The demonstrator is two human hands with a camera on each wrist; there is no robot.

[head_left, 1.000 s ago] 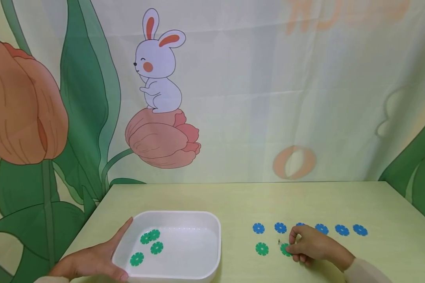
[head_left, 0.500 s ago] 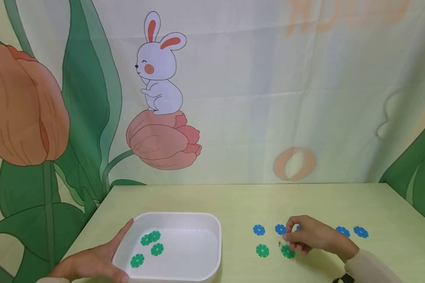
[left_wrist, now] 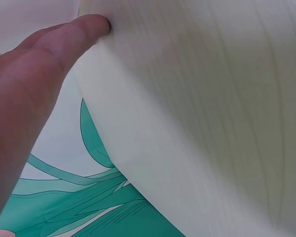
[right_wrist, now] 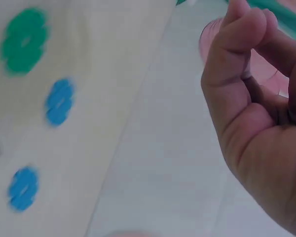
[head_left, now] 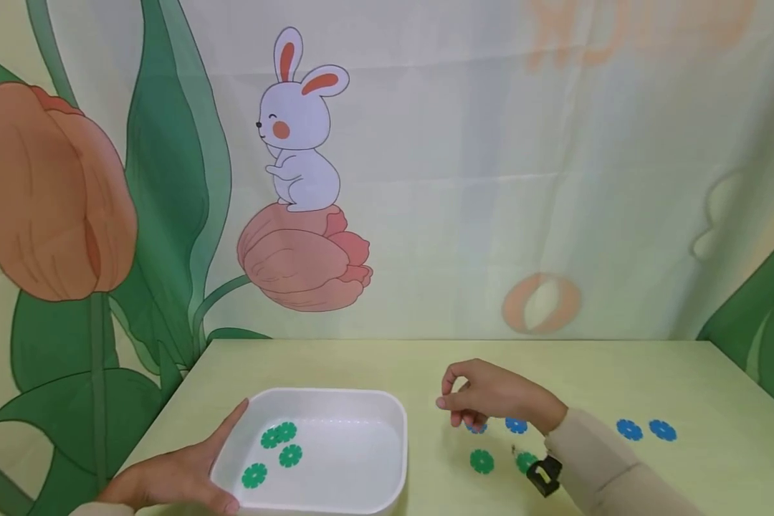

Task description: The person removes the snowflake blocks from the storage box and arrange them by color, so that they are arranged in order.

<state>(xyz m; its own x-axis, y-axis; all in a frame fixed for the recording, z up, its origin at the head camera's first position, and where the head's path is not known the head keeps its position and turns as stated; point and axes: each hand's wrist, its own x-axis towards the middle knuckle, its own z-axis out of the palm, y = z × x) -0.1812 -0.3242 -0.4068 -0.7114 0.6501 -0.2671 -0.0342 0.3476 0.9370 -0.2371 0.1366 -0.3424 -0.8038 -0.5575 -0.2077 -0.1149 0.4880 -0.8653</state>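
My left hand [head_left: 180,469] rests against the left side of a white plastic tub [head_left: 396,459], thumb and index finger spread straight along it. Inside the tub lie several green notched snowflake discs [head_left: 290,456]. My right hand [head_left: 490,394] is above the table, right of the tub, fingers loosely curled with nothing between them. It partly covers the two leftmost blue snowflake discs [head_left: 517,426]. Nearer me are a green disc [head_left: 481,461] and another green disc [head_left: 525,461], partly hidden by the wrist strap. My forearm hides the middle of the blue row.
Two more blue discs [head_left: 629,430] lie at the right end of the row. A black wrist strap [head_left: 545,475] hangs at my right sleeve. Behind the table [head_left: 335,362] hangs a cloth [head_left: 426,236] printed with tulips and a rabbit.
My right hand has let go of the second green disc, lifted off it and moved left toward the tub. The disc stays on the table. My left hand keeps its place at the tub.
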